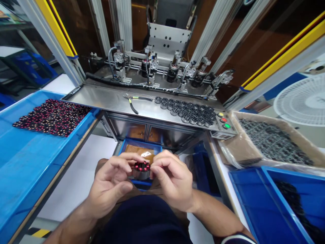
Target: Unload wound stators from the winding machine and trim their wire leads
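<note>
The person holds one small wound stator (141, 169) with red coils between both hands, low in front of the steel shelf (106, 100) of the machine and well apart from it. The left hand (111, 184) grips the stator from its left side with thumb and bent fingers. The right hand (172, 183) pinches it from the right side, with the fingertips on its upper edge. Both hands are closed on the same piece, and the coils face up.

On the steel shelf, near its middle, lie pliers (133, 101) with dark handles. To the right of them on the same shelf is a heap of black cores (189, 110). At the right end of the shelf are three buttons (223, 120): yellow, red and green.

Left of the shelf stands a blue tray (30, 152) with many red-wound pieces (52, 117) lying in a flat group. Right of the shelf is a cardboard box (299, 135), lined with plastic and filled with black parts (274, 139). Under the shelf, just behind the hands, is a small blue bin (142, 142) with something brown inside it.
</note>
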Demonstrator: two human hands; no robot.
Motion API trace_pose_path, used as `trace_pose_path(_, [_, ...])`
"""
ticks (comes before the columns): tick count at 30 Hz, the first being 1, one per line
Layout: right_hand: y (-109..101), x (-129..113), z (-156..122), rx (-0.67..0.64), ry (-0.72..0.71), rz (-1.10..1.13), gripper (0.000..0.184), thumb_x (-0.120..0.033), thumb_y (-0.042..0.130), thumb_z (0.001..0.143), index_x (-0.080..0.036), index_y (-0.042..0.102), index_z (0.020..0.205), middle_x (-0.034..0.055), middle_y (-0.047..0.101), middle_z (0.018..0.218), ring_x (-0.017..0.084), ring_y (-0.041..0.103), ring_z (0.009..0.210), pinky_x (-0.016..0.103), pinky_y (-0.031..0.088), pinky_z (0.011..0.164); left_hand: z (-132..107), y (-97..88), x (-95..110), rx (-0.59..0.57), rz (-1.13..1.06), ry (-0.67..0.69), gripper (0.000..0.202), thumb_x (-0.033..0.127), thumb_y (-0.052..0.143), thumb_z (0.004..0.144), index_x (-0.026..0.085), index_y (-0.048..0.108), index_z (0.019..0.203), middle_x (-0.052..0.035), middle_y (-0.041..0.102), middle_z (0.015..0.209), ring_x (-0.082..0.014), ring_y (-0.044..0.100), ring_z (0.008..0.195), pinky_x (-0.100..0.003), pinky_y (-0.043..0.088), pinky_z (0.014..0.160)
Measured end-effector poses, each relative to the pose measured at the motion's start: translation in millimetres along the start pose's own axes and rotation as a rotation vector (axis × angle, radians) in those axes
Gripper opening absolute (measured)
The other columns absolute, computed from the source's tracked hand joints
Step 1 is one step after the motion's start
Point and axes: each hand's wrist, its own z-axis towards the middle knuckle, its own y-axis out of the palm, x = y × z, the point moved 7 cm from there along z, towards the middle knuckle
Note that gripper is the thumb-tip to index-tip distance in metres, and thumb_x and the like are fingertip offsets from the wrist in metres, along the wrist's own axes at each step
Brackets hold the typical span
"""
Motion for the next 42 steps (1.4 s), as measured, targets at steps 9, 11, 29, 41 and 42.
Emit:
trace_pose_path(9, [-3, -18, -3, -0.109, -0.294, -0.198, 0.008, -0.012, 0.058, 0.089, -0.018, 0.063, 0.091, 0.0056, 0.067, 0.079, 0.014, 0.066, 0.07, 0.025, 0.056, 0.062, -10, 15.6, -38, -0.136, -0.197, -0.417, 0.04, 0.045, 0.069, 0.083, 0.02, 0.054, 0.111, -0.0056, 0.07, 0.084, -0.0165, 0.07, 0.075, -0.024, 0.056, 0.065])
trace_pose_path(11, [-3, -18, -5, -0.108, -0.284, -0.205, 0.008, -0.012, 0.058, 0.088, -0.018, 0.063, 0.091, 0.0046, 0.066, 0.077, 0.014, 0.065, 0.069, 0.026, 0.056, 0.061, -10, 16.8, -35, -0.118, -0.199, -0.4, 0.029, 0.038, 0.064, 0.089, 0.021, 0.053, 0.11, -0.0044, 0.07, 0.082, -0.0165, 0.07, 0.073, -0.024, 0.056, 0.063])
trace_pose_path(29, [24, 57, -37, -0.007, 0.593, 0.573, 0.025, -0.036, 0.063, 0.089, -0.017, 0.058, 0.074, -0.0014, 0.058, 0.062, 0.01, 0.052, 0.052, 0.023, 0.045, 0.052, -8, 7.8, 14, 0.134, 0.563, 0.368, 0.068, -0.002, 0.08, 0.063, 0.022, 0.056, 0.121, -0.0083, 0.071, 0.107, -0.0214, 0.069, 0.1, -0.029, 0.061, 0.08])
trace_pose_path(41, [21, 53, -32, -0.002, 0.527, 0.517, 0.027, -0.037, 0.064, 0.088, -0.017, 0.057, 0.071, -0.0015, 0.056, 0.062, 0.01, 0.052, 0.053, 0.023, 0.046, 0.052, -7, 7.3, 12, 0.099, 0.537, 0.332, 0.062, -0.003, 0.076, 0.068, 0.023, 0.055, 0.121, -0.0098, 0.068, 0.11, -0.0217, 0.067, 0.102, -0.031, 0.061, 0.083])
trace_pose_path(42, [22, 52, -32, -0.002, 0.521, 0.52, 0.026, -0.036, 0.064, 0.088, -0.017, 0.058, 0.072, -0.0015, 0.056, 0.062, 0.01, 0.052, 0.053, 0.023, 0.046, 0.051, -8, 7.2, 12, 0.093, 0.534, 0.326, 0.063, -0.004, 0.075, 0.069, 0.023, 0.054, 0.121, -0.0099, 0.068, 0.111, -0.0218, 0.067, 0.103, -0.032, 0.06, 0.083])
